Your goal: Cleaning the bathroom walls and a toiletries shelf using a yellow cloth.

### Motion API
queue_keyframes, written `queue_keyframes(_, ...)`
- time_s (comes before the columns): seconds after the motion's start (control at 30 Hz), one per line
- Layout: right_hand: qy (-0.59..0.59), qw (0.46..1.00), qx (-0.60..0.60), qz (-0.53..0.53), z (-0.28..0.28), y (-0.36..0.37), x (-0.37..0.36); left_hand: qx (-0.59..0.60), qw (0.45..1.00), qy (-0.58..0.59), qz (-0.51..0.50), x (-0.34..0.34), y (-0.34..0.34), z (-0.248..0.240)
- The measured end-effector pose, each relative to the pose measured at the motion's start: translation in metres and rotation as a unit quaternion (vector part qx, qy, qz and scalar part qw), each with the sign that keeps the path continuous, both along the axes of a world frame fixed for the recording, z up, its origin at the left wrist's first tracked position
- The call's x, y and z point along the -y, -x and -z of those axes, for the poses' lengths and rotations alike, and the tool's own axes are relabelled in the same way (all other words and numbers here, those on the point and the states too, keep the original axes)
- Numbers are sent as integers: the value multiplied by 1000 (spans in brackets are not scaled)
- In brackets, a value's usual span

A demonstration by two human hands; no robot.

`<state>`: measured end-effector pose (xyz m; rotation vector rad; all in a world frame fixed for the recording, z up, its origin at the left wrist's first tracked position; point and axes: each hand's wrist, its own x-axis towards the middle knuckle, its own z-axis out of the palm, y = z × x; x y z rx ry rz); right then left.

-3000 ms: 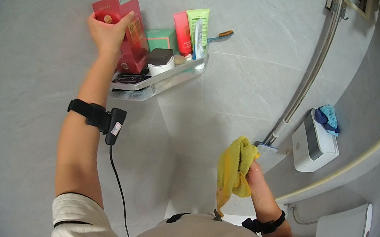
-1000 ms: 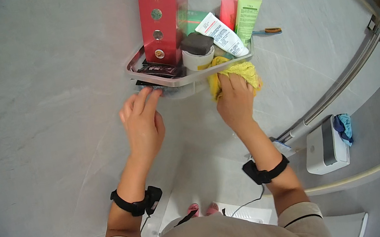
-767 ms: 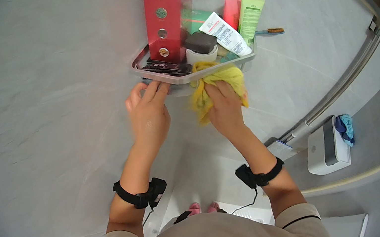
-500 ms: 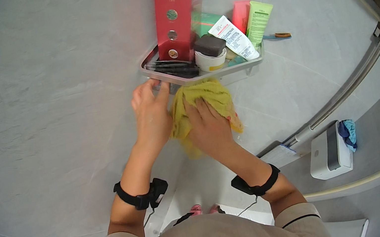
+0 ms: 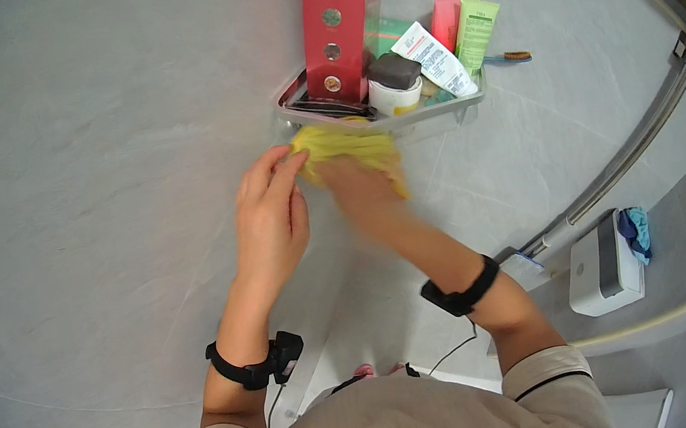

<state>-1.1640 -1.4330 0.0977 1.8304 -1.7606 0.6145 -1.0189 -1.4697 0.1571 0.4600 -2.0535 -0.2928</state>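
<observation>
- Since the frame half a second back, the yellow cloth (image 5: 346,148) has slid left and up along the wall, now sitting right under the left end of the corner shelf (image 5: 435,114), and the right hand (image 5: 357,189) went with it.
- Right hand is pressed onto the cloth, but it's motion-blurred, so I can't tell how the fingers sit.
- Left hand (image 5: 270,222) is open, fingers loosely together, fingertips touching the cloth's left edge against the grey tile wall (image 5: 88,211).
- On the shelf just above: a tall red box (image 5: 338,20) on the left, a white jar with a dark lid (image 5: 394,85), a white tube (image 5: 433,58), a pink tube (image 5: 445,20) and a green tube (image 5: 476,30) further right.
- Far right and lower, a white wall dispenser (image 5: 601,266) with a blue rag (image 5: 634,229) on top, next to a chrome rail (image 5: 624,158).
</observation>
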Motion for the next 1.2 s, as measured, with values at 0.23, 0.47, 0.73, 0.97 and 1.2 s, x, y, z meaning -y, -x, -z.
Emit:
queue_keyframes(0.23,273,565,752,-202,38,43,-45,51,998,21,-16,-7,2,-2)
queue_keyframes(0.47,302,249,874,-286,-14,103,20,133,989,60,-34,-4,34,-8)
queue_keyframes(0.73,-1,60,785,-617,9,15,27,186,977,43,-95,-5,36,-12)
queue_keyframes(0.97,102,218,805,-542,47,155,-1,150,986,22,-76,-14,49,-13)
queue_keyframes(1.2,52,53,714,-696,18,76,96,144,985,19,-93,-10,62,-4)
